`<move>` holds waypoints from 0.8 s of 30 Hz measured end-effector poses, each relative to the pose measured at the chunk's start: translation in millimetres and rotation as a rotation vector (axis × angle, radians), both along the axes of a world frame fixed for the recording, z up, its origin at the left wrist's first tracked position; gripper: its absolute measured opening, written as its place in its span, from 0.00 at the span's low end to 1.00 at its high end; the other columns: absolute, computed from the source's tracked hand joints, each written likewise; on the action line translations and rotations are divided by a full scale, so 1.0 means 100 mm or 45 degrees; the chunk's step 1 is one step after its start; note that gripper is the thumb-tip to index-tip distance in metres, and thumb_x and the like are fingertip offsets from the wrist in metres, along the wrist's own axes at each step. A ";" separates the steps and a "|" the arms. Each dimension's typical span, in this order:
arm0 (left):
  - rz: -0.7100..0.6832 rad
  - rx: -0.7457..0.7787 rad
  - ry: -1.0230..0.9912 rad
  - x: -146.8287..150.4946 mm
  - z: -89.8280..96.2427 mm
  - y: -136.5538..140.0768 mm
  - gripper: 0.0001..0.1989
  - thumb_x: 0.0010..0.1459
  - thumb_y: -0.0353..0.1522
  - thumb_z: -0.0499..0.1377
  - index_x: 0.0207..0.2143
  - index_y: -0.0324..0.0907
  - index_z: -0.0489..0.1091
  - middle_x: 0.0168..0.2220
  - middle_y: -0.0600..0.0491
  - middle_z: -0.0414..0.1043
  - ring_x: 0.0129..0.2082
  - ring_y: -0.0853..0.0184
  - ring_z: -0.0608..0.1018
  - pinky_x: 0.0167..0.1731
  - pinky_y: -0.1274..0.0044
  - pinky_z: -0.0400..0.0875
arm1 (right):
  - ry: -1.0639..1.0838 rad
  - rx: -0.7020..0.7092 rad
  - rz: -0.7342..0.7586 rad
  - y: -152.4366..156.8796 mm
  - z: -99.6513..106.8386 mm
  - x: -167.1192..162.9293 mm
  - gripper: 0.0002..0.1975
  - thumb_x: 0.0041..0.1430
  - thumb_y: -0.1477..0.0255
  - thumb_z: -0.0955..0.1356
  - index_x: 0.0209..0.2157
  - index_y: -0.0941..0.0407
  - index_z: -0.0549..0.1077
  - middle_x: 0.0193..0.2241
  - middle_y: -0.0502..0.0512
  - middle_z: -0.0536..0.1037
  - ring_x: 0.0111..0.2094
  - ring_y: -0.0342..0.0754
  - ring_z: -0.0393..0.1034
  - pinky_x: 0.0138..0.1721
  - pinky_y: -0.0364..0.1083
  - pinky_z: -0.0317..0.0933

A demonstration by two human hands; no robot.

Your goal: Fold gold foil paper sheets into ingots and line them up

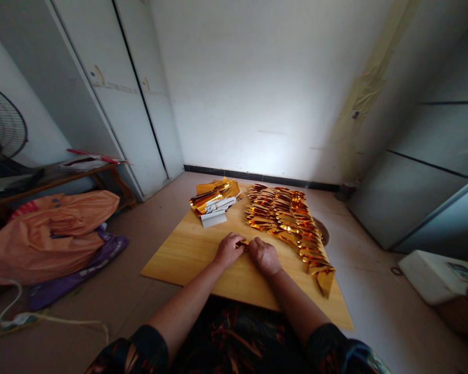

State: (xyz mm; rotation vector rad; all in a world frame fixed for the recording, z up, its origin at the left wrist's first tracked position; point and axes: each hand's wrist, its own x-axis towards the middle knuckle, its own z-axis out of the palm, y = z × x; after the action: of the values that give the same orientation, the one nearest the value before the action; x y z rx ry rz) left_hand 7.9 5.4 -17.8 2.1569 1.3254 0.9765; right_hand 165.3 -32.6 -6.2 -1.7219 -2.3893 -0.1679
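Observation:
Over the middle of a wooden board (203, 254), my left hand (230, 250) and my right hand (264, 255) meet with fingers closed on a small piece of gold foil paper (242, 243). Most of that piece is hidden by the fingers. To the right lie rows of folded gold foil pieces (281, 210), overlapping one another and curving down toward the board's right edge. Behind my left hand is a loose pile of gold foil sheets (214, 195), with white undersides showing on some of them.
Left of the board, an orange bag (58, 228) and a purple bag (81, 267) lie on the floor near a white cable (70, 321). A fan (2, 122) stands by a low wooden bench (113, 176). A white box (439, 278) sits at the right, before a grey refrigerator (421, 176).

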 end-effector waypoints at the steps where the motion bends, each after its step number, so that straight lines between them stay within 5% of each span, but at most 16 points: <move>1: -0.006 -0.007 0.007 0.00 0.00 0.00 0.11 0.48 0.21 0.60 0.34 0.40 0.74 0.35 0.53 0.74 0.37 0.68 0.76 0.41 0.77 0.71 | -0.004 0.003 -0.004 0.00 0.00 0.00 0.13 0.67 0.73 0.57 0.37 0.57 0.72 0.34 0.56 0.74 0.30 0.43 0.66 0.28 0.41 0.49; 24: 0.127 -0.221 0.035 0.10 0.09 -0.04 0.19 0.47 0.17 0.54 0.38 0.43 0.74 0.39 0.55 0.77 0.39 0.68 0.77 0.43 0.77 0.70 | 0.061 0.063 -0.140 0.03 -0.05 0.02 0.14 0.66 0.74 0.57 0.34 0.56 0.72 0.32 0.55 0.73 0.26 0.42 0.65 0.24 0.42 0.45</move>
State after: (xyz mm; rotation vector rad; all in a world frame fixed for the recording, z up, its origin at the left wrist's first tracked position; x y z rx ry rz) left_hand 17.7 1.0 -8.4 1.9975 1.4857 0.8383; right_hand 166.8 -29.2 -10.8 -1.8148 -2.2387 -0.1973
